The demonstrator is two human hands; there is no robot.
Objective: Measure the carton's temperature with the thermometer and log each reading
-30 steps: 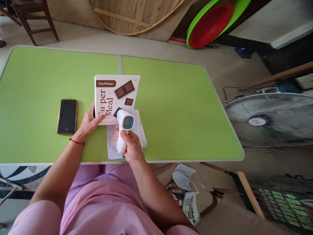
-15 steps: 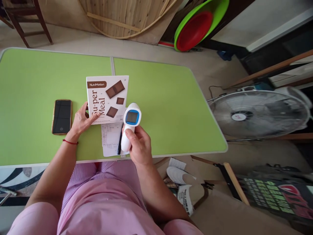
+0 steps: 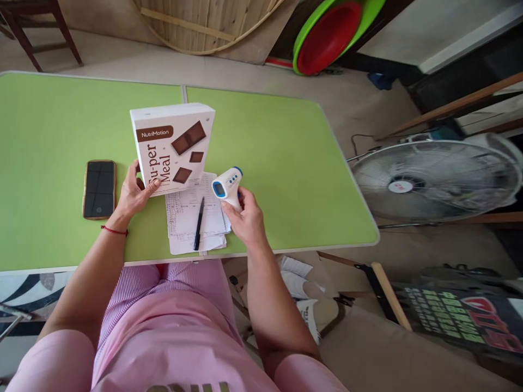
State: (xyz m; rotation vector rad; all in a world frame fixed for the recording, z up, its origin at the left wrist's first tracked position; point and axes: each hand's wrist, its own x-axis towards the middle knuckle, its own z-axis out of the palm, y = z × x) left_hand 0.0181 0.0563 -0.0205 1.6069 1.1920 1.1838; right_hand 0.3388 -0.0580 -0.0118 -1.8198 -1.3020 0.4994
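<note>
My left hand (image 3: 137, 190) is closed on the lower left edge of a white box (image 3: 174, 149) printed "NutriMotion Su-per Meal" with brown squares. Its thumb lies across the front, and the box's top edge shows. In my right hand (image 3: 246, 215) is a white and blue infrared thermometer (image 3: 227, 188), gripped by its handle, its small screen turned to the left. Below the box lie written sheets of paper (image 3: 186, 218), partly covered by it. A black pen (image 3: 199, 224) rests on the papers. A phone (image 3: 99, 189) in a brown-edged case lies left of my left hand.
The green folding table (image 3: 278, 152) has a pale edge and a seam across its middle. A large fan (image 3: 433, 185) stands off its right end. Red and green basins (image 3: 329, 38) lean at the back, near a round wooden board (image 3: 204, 24). A wooden chair (image 3: 41, 32) is at the back left.
The box has tilted, so its top edge now shows. My right hand has moved right and turned the thermometer sideways, uncovering more of the papers and pen. The view has shifted slightly.
</note>
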